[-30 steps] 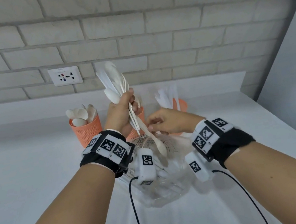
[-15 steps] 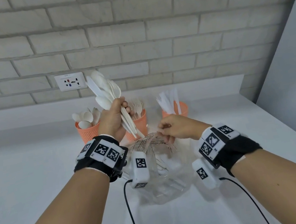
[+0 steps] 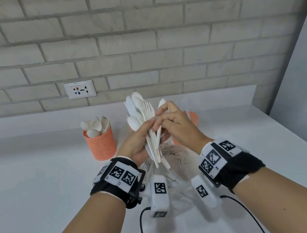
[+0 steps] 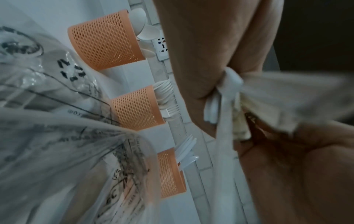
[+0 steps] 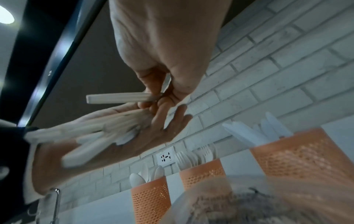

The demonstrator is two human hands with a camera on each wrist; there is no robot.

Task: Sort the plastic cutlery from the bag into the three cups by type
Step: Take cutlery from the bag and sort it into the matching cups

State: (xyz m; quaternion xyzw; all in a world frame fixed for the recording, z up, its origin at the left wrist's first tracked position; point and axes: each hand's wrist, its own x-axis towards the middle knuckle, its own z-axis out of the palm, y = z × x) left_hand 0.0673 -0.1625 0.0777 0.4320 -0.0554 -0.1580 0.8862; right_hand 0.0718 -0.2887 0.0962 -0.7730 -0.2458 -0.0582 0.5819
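Observation:
My left hand point(image 3: 141, 136) grips a bunch of white plastic cutlery point(image 3: 141, 112) upright above the clear plastic bag point(image 3: 173, 163); spoons, forks and a knife show in it. My right hand point(image 3: 169, 118) pinches a single white piece point(image 3: 161, 103) at the bunch's right side; its handle point(image 5: 118, 98) sticks out in the right wrist view. Three orange mesh cups stand by the wall: spoons in the left cup point(image 3: 101, 142), forks in the middle cup point(image 4: 136, 107), knives in the right cup point(image 5: 302, 153). In the head view my hands hide most of the middle cup.
The white counter point(image 3: 40, 194) runs back to a brick wall with a socket point(image 3: 80, 89). A grey wall point(image 3: 305, 92) closes the right side. Black cables point(image 3: 142, 231) hang from my wrist cameras over the counter's near part.
My right hand has risen from the bag's mouth to the bunch and now pinches one piece. My left hand has brought the bunch right, toward the centre.

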